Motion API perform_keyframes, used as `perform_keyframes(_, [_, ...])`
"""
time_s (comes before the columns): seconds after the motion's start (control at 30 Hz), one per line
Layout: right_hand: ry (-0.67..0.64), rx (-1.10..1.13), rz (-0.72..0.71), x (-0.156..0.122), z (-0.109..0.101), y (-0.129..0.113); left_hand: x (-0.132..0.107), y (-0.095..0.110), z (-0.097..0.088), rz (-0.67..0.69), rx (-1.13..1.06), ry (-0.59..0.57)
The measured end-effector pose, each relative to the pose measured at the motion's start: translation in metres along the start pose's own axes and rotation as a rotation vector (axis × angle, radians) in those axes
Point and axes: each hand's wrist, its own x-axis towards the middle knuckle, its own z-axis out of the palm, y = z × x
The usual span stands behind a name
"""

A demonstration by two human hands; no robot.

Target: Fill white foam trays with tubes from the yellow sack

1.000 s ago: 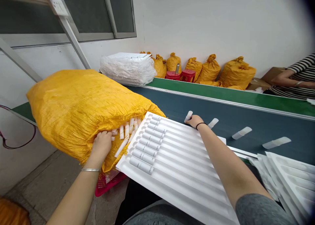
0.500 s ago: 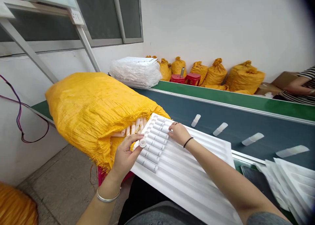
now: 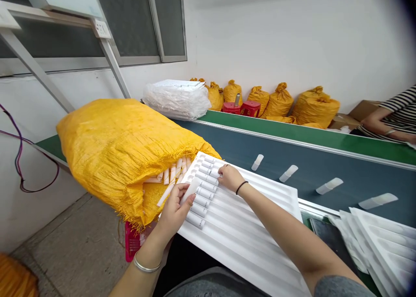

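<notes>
A white ribbed tray (image 3: 240,240) lies slanted in front of me, with a row of printed white tubes (image 3: 204,201) in the grooves at its left end. My left hand (image 3: 173,212) is closed round a plain white tube (image 3: 191,189), held tilted over the tray's left edge. At the upper part of the row, my right hand (image 3: 231,179) has its fingers pinched at the end of a tube (image 3: 214,172) lying in its groove. Beside the tray a yellow woven sack (image 3: 130,132) gapes, showing loose white tubes (image 3: 173,172) in its mouth.
Several white tubes (image 3: 288,173) stand spaced along a dark conveyor belt (image 3: 240,139). Stacked trays (image 3: 386,236) and a dark flat object (image 3: 331,236) sit at right. A plastic-wrapped bundle (image 3: 177,100) lies behind the sack. A person in a striped top (image 3: 398,111) is far right.
The tube in my left hand has turned from end-on to showing its side. My right hand stays at the upper tubes. The view has shifted slightly.
</notes>
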Motion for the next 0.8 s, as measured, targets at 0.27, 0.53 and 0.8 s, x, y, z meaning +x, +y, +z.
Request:
perform_keyframes(0.27, [0.093,0.332,-0.212,-0.056,-0.028,-0.017,0.005,-0.01,-0.011,0.112,0.221,0.052])
perform_keyframes(0.53, [0.184,0.527,-0.688,-0.091,-0.054,-0.019,-0.006,0.023,-0.013,0.265,0.376,-0.169])
perform_keyframes(0.8, [0.085,0.683,-0.375,-0.108,-0.052,-0.03,-0.016,0.034,-0.009,0.708,0.612,-0.126])
